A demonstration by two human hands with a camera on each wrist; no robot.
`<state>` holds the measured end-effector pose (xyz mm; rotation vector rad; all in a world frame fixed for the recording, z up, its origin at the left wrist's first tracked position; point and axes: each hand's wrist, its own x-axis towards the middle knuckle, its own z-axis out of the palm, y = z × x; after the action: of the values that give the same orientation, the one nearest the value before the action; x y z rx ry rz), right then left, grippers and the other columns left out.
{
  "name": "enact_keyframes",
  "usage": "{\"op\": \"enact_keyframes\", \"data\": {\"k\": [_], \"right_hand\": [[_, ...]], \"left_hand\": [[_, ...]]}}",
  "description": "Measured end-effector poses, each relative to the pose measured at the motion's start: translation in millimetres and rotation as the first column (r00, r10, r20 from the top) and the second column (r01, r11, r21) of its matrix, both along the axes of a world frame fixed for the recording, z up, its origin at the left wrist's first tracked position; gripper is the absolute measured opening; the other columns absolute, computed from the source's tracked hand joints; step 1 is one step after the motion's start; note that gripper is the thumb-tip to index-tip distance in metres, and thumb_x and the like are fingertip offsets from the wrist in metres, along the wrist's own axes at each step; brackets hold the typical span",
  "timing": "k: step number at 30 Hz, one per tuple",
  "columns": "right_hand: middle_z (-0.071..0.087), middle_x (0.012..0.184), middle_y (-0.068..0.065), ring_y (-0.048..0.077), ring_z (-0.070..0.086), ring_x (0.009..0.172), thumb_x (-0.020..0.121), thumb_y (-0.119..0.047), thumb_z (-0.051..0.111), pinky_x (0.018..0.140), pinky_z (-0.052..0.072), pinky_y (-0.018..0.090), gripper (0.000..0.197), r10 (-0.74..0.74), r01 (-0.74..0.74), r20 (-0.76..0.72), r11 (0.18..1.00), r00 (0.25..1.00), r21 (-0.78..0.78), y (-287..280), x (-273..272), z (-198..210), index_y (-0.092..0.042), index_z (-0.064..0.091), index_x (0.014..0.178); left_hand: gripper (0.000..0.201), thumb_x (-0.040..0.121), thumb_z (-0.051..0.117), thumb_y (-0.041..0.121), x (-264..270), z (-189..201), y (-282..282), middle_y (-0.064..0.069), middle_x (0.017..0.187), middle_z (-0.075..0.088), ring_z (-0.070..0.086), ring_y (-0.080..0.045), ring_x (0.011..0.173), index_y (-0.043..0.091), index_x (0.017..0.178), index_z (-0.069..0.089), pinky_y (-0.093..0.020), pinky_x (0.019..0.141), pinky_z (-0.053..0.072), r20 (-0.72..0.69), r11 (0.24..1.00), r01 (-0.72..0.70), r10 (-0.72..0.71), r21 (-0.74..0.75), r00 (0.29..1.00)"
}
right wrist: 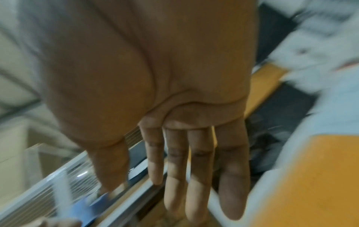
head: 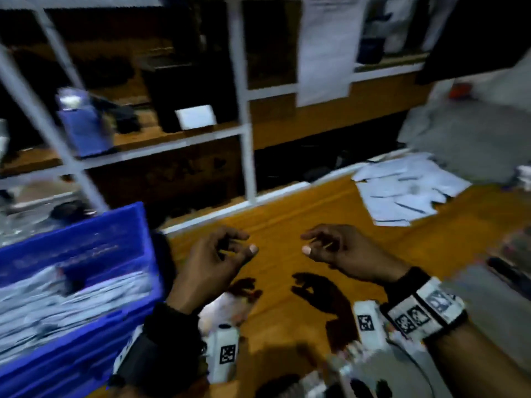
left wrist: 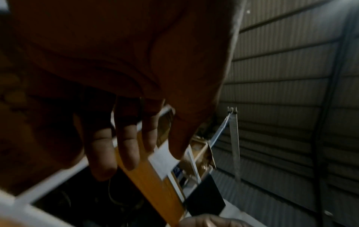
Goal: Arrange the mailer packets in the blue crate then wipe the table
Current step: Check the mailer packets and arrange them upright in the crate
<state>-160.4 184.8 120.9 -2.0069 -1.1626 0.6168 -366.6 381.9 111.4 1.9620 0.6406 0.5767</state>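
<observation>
Above table (head: 281, 222), left hand (head: 214, 261), right hand (head: 342, 251) hover loosely curled.

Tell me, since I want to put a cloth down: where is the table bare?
Bare wood lies between the blue crate and the mailer packets, under both empty hands, left hand and right hand. The near edge is crowded.

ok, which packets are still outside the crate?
The loose white mailer packets at the table's far right; the others already lie in the blue crate.
</observation>
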Motion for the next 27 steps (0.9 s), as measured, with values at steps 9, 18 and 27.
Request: {"op": "enact_keyframes", "data": {"k": [9,18,27], "right_hand": [[0.074,0.1,-0.005,0.006,0.073,0.091,0.094,-0.044,0.072,0.073,0.057,0.028,0.029,-0.294,0.305,-0.137,0.95,0.946,0.068,-180,114,-44,-0.028,0.07,0.118],[0.076,0.095,-0.003,0.008,0.075,0.086,0.094,-0.042,0.071,0.081,0.06,0.034,0.025,-0.402,0.437,-0.226,0.889,0.887,0.134,-253,214,-71,-0.03,0.07,0.116],[0.072,0.096,-0.006,0.01,0.074,0.087,0.094,-0.048,0.07,0.077,0.06,0.043,0.024,-0.375,0.398,-0.206,0.913,0.904,0.087,-271,362,-90,-0.035,0.069,0.114]], "left_hand": [[0.02,0.086,0.078,0.048,162,-40,-146,0.009,0.091,0.075,0.072,-0.007,0.069,0.038,0.1,0.069,-0.039,0.064,0.059,-0.197,0.975,0.221,-0.22,-0.015,0.956],[0.018,0.091,0.077,0.026,280,-67,-201,-0.005,0.087,0.077,0.068,-0.003,0.057,0.017,0.105,0.072,-0.016,0.05,0.047,-0.138,0.95,0.272,-0.293,-0.152,0.946],[0.016,0.09,0.078,0.012,431,-96,-220,-0.024,0.083,0.075,0.076,-0.036,0.078,0.001,0.101,0.071,-0.034,0.061,0.06,-0.063,0.925,0.144,-0.177,-0.353,0.982]]}}
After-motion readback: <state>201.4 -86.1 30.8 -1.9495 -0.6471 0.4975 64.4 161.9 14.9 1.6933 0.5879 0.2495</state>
